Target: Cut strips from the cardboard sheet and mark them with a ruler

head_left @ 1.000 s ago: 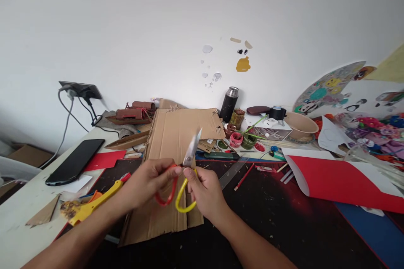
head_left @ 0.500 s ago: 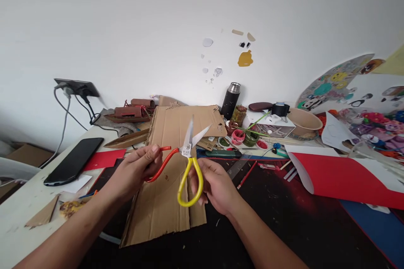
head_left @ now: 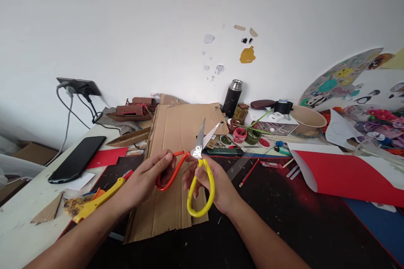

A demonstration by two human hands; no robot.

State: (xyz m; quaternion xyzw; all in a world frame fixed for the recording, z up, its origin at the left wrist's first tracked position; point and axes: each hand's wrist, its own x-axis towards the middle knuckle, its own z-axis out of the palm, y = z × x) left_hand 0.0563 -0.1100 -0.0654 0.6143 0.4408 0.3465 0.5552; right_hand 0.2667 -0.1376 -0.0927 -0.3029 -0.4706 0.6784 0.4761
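A pair of scissors is held up in mid-air with its blades parted and pointing away. Its one handle is red, the other yellow. My left hand is closed on the red handle, thumb on top. My right hand grips the yellow handle, with the thumb over it and other fingers behind, partly hidden. Below and behind the scissors lies a sheet of brown cardboard, with another cardboard piece further back.
A black phone and a yellow-handled tool lie at left. Behind stand a black flask, paint jars and a beige bowl. Red paper curls at right; a red pencil lies on the dark mat.
Both hands and the scissors have moved a little to the right. My right thumb now lies over the yellow handle. More of the yellow tool at left shows.
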